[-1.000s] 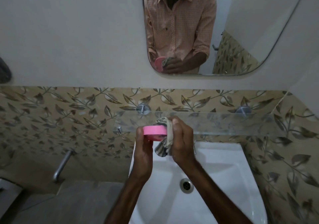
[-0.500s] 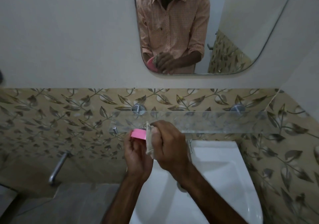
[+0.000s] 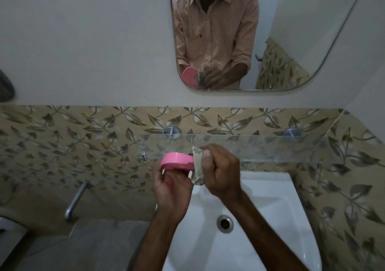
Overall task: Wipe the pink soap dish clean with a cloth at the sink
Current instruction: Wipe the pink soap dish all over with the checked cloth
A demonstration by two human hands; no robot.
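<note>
L hand [image 3: 171, 184] pinches the pink soap dish [image 3: 177, 160] from below, just over the sink [image 3: 270, 208]; R hand [image 3: 220, 170] is pressed shut round the cloth [image 3: 198, 166], which touches the dish's right end. Risk: the dish is tipped on edge w/ only fingertips under it, so a hard rub from the R grip could knock it into the basin. Vs half a sec ago, more of the dish shows and the cloth sits at its end.

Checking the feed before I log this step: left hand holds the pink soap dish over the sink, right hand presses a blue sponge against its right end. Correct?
Not quite. The right hand presses a bunched pale cloth, not a blue sponge, against the right end of the pink soap dish. The head view shows it. The left hand does hold the dish over the sink.
</note>
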